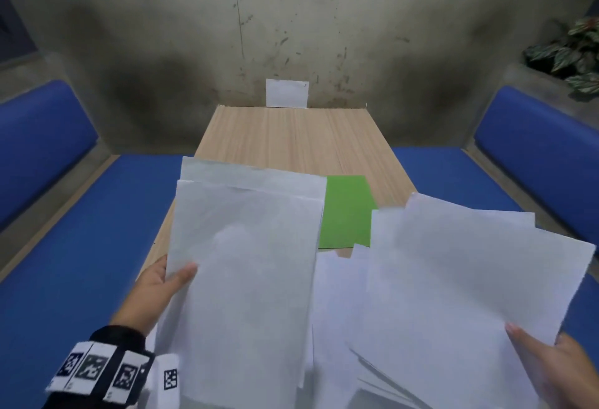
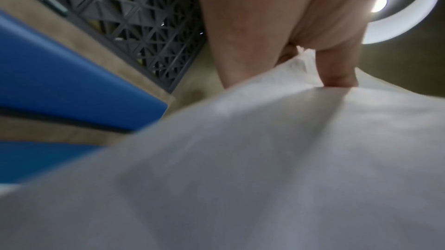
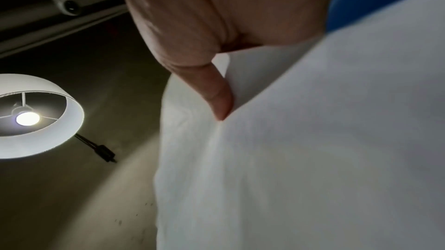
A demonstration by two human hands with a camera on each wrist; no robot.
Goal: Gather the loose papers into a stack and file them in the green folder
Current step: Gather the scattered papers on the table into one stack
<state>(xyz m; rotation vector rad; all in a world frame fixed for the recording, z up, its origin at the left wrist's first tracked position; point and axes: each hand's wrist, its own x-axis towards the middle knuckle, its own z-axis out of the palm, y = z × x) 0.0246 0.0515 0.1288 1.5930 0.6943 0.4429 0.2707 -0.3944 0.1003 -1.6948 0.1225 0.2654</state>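
The place looks like a booth in a cafe or canteen. A narrow wood-grain table (image 1: 298, 136) runs up the centre of the frame to a stained concrete wall (image 1: 291, 19). Blue padded benches (image 1: 534, 136) fill the left and right edges. A leafy plant (image 1: 573, 55) sits upper right, and a round pendant lamp (image 3: 36, 117) hangs overhead.

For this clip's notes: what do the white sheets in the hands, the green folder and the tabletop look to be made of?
White sheets: thin matte paper; they bend and let light through where the left hand and right hand grip them. Green folder: flat and matte, probably card, possibly plastic. Tabletop: pale wood-grain surface, likely laminate; solid wood cannot be ruled out.
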